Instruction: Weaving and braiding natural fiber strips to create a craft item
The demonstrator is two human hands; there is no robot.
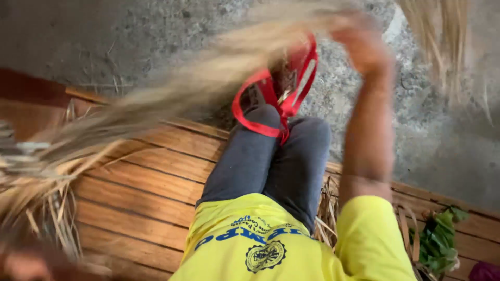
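**Long fibres being drawn taut across the knees**

A person in a yellow shirt (260, 244) and grey trousers (271, 161) is sitting on a slatted wooden platform (151, 182) beside a rough concrete floor (442, 140). The right hand (362, 44) is reaching up and forward, arm extended, and appears to be closing on the far end of a long bundle of pale straw-like fibres (208, 78); motion blur is smearing the fingers, so how firmly they are clamping cannot be told. The left hand (23, 263) is showing only as a blurred patch at the lower left corner, close to the near end of the fibres, and whether it is gripping them cannot be told either. The two hands are sitting well apart, one at each end of the bundle, which is probably why the fibres are running as a fairly straight diagonal streak rather than sagging.

A red strap (260, 101) is looping over the knees and running toward the feet, where it is meeting something red that is too blurred to identify; it is likely bracing something against the legs. More loose fibres (41, 208) are lying piled at the left on the platform, within reach, and another hank (442, 36) is hanging at the upper right. Green leaves (440, 242) are lying at the right edge of the platform.
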